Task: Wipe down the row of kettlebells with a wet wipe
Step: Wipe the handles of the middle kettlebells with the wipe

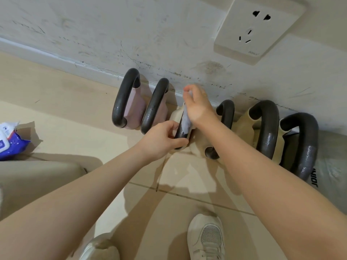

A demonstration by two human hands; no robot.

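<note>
Head view shows a row of kettlebells (216,124) standing on the floor (65,102) along the wall (131,34), running from about 10 o'clock to 3 o'clock. Their dark handles arch upward, and each handle's long axis points away from the wall, toward the person. Two pink kettlebells (134,107) stand at the 10 o'clock end, cream ones in the middle, and a dark one (300,145) at the 3 o'clock end.

The wet wipe (185,122) lies draped along the handle of the third kettlebell (181,132), its length following the handle. The right hand (199,106) presses on the wipe from above, its fingers (187,89) curled narrow around wipe and handle, so it is holding the wipe. The left hand (159,141) is at the near end of the same handle, below the wipe at about 7 o'clock from it, its fingers (178,141) closed around the handle.

A blue pack of wipes (11,143) lies on the floor well apart at 9 o'clock. A wall socket (257,29) is at 1 o'clock, and a white shoe (206,239) at 6 o'clock.
</note>
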